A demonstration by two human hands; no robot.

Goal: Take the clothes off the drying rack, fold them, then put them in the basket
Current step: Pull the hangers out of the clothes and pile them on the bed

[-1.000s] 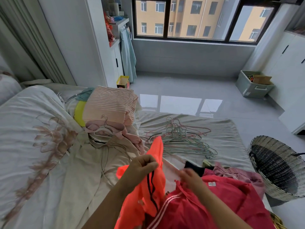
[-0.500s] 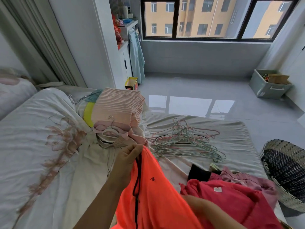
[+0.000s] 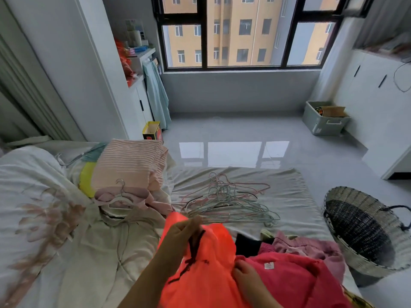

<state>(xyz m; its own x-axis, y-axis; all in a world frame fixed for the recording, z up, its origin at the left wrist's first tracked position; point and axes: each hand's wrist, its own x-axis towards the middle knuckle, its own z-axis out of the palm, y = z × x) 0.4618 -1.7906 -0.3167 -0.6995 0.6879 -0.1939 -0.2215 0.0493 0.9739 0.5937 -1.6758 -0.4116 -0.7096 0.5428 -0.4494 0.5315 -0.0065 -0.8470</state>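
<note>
The bed point(image 3: 289, 196) spreads under and beyond both hands. A woven basket point(image 3: 395, 221) lies tipped on the floor, well to the right of the right fingers, its mouth facing the bed. An orange garment point(image 3: 206, 281) hangs between the hands, lifted off the bed, with a dark cord running down from the left fingers. A red garment point(image 3: 289, 276) lies in a heap just to the right of the right fingers, touching the orange one. A folded striped stack point(image 3: 129, 165) sits far beyond the left fingers and to their left. A pile of hangers point(image 3: 229, 201) lies just past the left fingertips. The left hand point(image 3: 180, 236) pinches the orange garment's top edge, fingers closed narrow on the cloth. The right hand point(image 3: 244, 274) is lower, its fingers curled around that garment's right edge.
</note>
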